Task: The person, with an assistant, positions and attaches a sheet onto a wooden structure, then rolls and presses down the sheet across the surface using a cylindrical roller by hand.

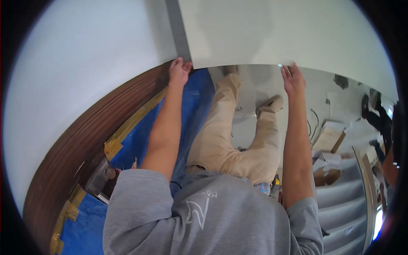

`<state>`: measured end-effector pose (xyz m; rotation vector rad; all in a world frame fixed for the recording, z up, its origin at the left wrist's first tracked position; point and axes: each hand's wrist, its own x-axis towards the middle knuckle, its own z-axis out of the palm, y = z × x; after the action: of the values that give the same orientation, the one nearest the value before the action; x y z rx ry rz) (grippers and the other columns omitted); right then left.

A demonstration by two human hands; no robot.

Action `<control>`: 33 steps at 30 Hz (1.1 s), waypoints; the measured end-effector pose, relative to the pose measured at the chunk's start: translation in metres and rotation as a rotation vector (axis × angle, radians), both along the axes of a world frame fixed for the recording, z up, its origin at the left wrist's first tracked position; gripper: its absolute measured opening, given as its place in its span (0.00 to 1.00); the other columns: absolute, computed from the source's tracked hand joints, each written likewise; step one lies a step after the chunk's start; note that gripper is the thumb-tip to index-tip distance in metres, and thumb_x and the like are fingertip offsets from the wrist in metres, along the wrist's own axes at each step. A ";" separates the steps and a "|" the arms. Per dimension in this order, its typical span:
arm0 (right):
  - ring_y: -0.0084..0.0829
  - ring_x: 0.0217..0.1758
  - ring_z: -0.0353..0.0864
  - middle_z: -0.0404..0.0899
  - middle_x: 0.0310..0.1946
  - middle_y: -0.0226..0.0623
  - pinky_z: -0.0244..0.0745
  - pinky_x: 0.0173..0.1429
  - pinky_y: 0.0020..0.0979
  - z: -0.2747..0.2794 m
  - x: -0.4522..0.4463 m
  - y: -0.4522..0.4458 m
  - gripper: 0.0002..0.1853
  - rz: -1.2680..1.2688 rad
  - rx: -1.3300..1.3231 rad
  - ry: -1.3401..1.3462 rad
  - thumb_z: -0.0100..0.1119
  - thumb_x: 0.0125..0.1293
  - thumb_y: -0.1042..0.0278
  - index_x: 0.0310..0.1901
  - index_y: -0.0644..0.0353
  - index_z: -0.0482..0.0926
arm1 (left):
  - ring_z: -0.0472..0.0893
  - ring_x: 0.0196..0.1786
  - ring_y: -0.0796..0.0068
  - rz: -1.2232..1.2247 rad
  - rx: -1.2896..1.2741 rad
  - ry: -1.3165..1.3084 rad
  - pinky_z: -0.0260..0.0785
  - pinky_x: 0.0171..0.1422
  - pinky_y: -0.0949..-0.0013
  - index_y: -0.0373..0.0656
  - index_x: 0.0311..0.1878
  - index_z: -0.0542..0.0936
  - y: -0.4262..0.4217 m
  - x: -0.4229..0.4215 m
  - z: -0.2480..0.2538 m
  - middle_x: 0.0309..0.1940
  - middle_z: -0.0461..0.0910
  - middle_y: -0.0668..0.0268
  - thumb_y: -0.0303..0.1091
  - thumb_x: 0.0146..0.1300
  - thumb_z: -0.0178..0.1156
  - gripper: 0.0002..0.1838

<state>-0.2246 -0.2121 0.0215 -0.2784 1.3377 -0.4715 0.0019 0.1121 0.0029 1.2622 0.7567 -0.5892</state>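
A large pale panel (255,34) spans the top of the view, its lower edge level with both hands. My left hand (180,71) is at the panel's lower left corner, fingers curled, beside a grey vertical strip (177,32) and the end of a dark wood skirting (114,102). Whether its fingers grip the panel or only touch there, I cannot tell. My right hand (293,78) holds the panel's bottom edge further right, fingers pointing up and partly hidden by the edge.
Blue sheeting (136,144) with yellow tape (114,144) lies along the skirting. A white wall (85,51) rises at left. Opened cardboard boxes (329,136), cables and grey corrugated material (340,199) are at right. Another person's dark-clad legs (378,121) show at the far right.
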 end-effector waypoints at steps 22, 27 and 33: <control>0.25 0.29 0.73 0.72 0.27 0.31 0.75 0.38 0.26 -0.011 0.000 0.001 0.10 0.235 -0.107 0.112 0.60 0.59 0.68 0.34 0.60 0.67 | 0.77 0.45 0.62 -0.675 0.803 -0.178 0.72 0.43 0.61 0.38 0.47 0.70 -0.009 0.019 0.011 0.44 0.74 0.55 0.35 0.63 0.51 0.13; 0.24 0.28 0.69 0.67 0.25 0.29 0.71 0.37 0.26 -0.010 -0.006 0.007 0.13 0.241 -0.155 0.174 0.61 0.58 0.64 0.32 0.59 0.66 | 0.62 0.62 0.52 -1.083 1.034 -1.195 0.57 0.64 0.58 0.34 0.58 0.64 -0.159 0.120 0.066 0.60 0.62 0.52 0.40 0.65 0.45 0.23; 0.22 0.28 0.67 0.66 0.24 0.28 0.69 0.35 0.25 -0.004 0.014 0.010 0.14 0.175 -0.177 0.251 0.60 0.59 0.63 0.29 0.58 0.65 | 0.43 0.71 0.63 -1.146 1.377 -1.076 0.40 0.70 0.50 0.37 0.66 0.53 -0.255 0.259 -0.020 0.69 0.45 0.57 0.56 0.66 0.31 0.34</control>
<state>-0.2104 -0.2021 0.0180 -0.6123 1.5013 -0.4174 0.2611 -0.1429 -0.0175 2.9262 -0.7895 -0.0585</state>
